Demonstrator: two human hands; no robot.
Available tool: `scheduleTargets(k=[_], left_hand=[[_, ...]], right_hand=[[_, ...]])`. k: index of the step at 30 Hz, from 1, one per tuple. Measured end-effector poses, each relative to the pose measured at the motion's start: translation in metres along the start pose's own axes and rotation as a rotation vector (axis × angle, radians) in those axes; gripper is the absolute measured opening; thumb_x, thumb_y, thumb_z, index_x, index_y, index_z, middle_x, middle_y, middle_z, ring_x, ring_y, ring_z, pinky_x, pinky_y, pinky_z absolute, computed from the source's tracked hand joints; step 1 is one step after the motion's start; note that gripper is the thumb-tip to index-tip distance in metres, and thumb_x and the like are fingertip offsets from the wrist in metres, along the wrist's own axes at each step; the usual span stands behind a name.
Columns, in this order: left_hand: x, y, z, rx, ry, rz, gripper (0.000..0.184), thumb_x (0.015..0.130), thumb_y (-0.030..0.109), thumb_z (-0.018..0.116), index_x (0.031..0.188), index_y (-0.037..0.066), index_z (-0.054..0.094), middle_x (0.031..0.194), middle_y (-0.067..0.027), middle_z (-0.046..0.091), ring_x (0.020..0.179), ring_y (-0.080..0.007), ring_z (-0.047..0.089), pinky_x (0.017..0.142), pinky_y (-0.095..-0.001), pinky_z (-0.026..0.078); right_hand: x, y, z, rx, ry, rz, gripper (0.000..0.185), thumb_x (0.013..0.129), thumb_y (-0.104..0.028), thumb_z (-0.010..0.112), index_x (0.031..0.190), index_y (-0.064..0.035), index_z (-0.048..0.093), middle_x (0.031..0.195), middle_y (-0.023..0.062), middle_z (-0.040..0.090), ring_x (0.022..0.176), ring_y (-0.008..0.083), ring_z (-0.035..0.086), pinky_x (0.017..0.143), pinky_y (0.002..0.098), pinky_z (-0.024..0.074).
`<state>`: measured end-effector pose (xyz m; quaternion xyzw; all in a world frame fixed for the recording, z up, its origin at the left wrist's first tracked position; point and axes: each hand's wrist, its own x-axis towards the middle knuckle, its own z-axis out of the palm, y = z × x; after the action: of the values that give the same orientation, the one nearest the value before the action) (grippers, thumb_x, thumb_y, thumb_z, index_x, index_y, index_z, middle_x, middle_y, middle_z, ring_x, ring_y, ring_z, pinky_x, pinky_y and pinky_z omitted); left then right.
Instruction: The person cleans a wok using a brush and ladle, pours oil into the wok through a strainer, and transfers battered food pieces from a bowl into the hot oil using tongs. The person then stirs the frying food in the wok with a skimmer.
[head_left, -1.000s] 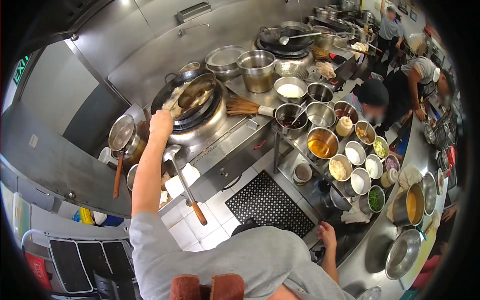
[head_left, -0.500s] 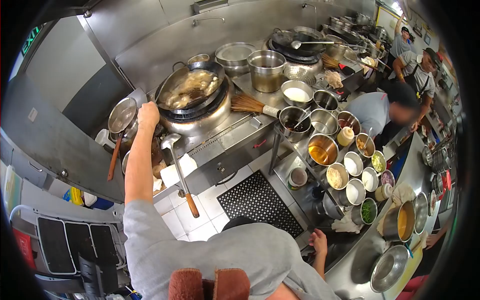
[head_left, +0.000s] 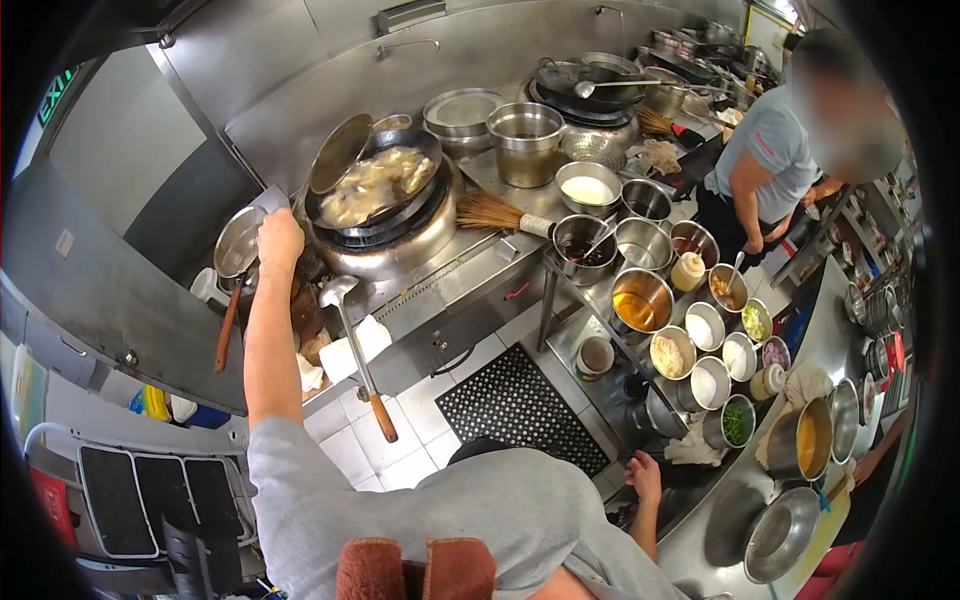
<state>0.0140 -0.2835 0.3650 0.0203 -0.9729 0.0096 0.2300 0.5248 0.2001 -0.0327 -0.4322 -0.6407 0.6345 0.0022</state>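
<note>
My left hand [head_left: 281,238] is closed at the left edge of the wok [head_left: 432,190], apparently round the handle of a round skimmer [head_left: 341,155]; the handle itself is hidden. The skimmer is raised and tilted over the wok's far left rim. Pale pieces of food [head_left: 385,180] bubble in oil below it. Near my left forearm, a ladle [head_left: 355,335] with a wooden handle lies across the stove's front edge, beside a folded white cloth [head_left: 368,340]. My right hand [head_left: 643,476] hangs low by the prep counter, fingers loosely apart, holding nothing.
A second strainer [head_left: 240,243] rests on a pot left of the stove. A bamboo brush [head_left: 490,213] lies right of the wok. Several metal containers of sauces and ingredients, including orange liquid [head_left: 642,300], crowd the right-hand rack. A co-worker [head_left: 765,150] stands beyond it.
The skimmer has come up into view at the wok's left rim, and my left hand has shifted slightly left and down. The nearest co-worker has straightened from a bend.
</note>
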Motion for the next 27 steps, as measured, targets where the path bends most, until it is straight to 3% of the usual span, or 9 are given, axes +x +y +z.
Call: scheduleTargets(k=[8,14,18,21,25,27], left_hand=[[0.040,-0.007,0.066,-0.044,-0.008,-0.141,0.022,0.084,0.008,0.049,0.092,-0.003,0.067,0.096,-0.0274,0.065,0.093,-0.0419,0.064,0.080,-0.0478,0.053],[0.058,0.001,0.131,-0.045,-0.002,-0.110,0.023,0.089,0.010,0.045,0.094,0.000,0.065,0.094,-0.0241,0.067,0.091,-0.0388,0.066,0.078,-0.0459,0.054],[0.050,0.021,0.164,-0.041,-0.030,-0.032,0.022,0.090,0.013,0.046,0.093,0.001,0.064,0.094,-0.0217,0.066,0.085,-0.0366,0.067,0.074,-0.0446,0.055],[0.042,0.028,0.173,0.000,-0.033,0.028,0.021,0.090,0.013,0.048,0.090,0.001,0.065,0.093,-0.0213,0.066,0.084,-0.0359,0.067,0.072,-0.0433,0.056],[0.019,0.031,0.112,0.088,0.010,0.113,0.021,0.089,0.014,0.050,0.084,0.003,0.067,0.089,-0.0199,0.067,0.083,-0.0332,0.068,0.070,-0.0411,0.057],[0.017,0.028,0.100,0.128,0.010,0.153,0.022,0.089,0.013,0.049,0.084,0.003,0.068,0.089,-0.0192,0.067,0.081,-0.0321,0.069,0.069,-0.0401,0.057]], right_hand=[[-0.022,-0.010,0.009,0.000,0.063,0.056,0.043,0.090,-0.008,0.060,0.129,0.0050,0.048,0.088,0.0085,0.063,0.060,0.0103,0.056,0.048,0.0247,0.0457],[-0.034,0.008,0.008,-0.164,0.071,0.086,0.046,0.089,-0.009,0.057,0.131,0.0049,0.046,0.092,0.0113,0.064,0.062,0.0127,0.059,0.050,0.0264,0.0490],[-0.032,0.027,0.020,-0.155,0.127,0.085,0.044,0.089,-0.010,0.058,0.130,0.0044,0.047,0.081,0.0086,0.063,0.059,0.0116,0.057,0.049,0.0263,0.0481],[-0.027,0.038,0.024,-0.190,0.122,0.061,0.045,0.087,-0.012,0.063,0.127,0.0060,0.050,0.094,0.0159,0.067,0.058,0.0140,0.060,0.049,0.0292,0.0476],[-0.026,0.048,0.023,-0.235,0.126,0.013,0.044,0.086,-0.012,0.063,0.125,0.0060,0.052,0.095,0.0160,0.067,0.060,0.0147,0.061,0.053,0.0303,0.0490],[-0.015,0.068,0.021,-0.295,0.149,-0.082,0.042,0.086,-0.012,0.062,0.123,0.0057,0.053,0.085,0.0130,0.067,0.060,0.0148,0.060,0.056,0.0309,0.0496]])
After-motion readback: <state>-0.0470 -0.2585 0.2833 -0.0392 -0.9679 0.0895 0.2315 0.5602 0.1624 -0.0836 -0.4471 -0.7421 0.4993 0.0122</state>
